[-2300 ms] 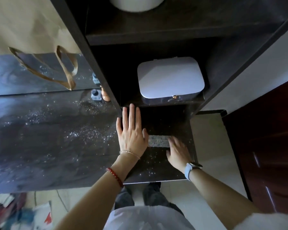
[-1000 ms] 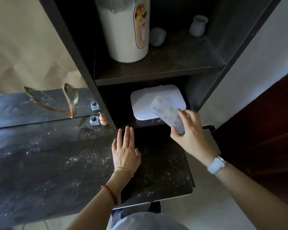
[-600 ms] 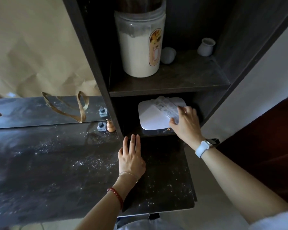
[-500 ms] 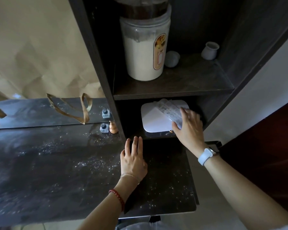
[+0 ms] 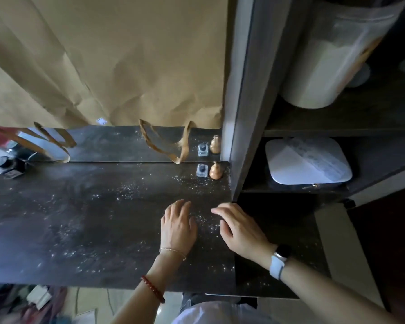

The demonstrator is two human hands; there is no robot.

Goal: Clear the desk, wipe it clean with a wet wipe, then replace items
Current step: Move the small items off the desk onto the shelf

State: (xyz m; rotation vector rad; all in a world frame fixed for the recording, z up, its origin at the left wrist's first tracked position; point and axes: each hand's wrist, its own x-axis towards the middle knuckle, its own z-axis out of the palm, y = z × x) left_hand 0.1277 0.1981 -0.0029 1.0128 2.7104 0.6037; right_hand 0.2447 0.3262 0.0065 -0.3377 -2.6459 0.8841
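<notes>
Left hand [image 5: 178, 226] palm down, fingers together and near straight, resting on tabletop [image 5: 80, 225]. Right hand [image 5: 240, 226] just beside it, palm down, fingers loosely bent, holding nothing. Both forearms reach forward; bracelets on left wrist, watch on right.

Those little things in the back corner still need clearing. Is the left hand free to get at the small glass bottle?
Probably yes. The left hand lies empty on the desk, and only bare, speckled surface shows between it and the small glass bottle.
</notes>
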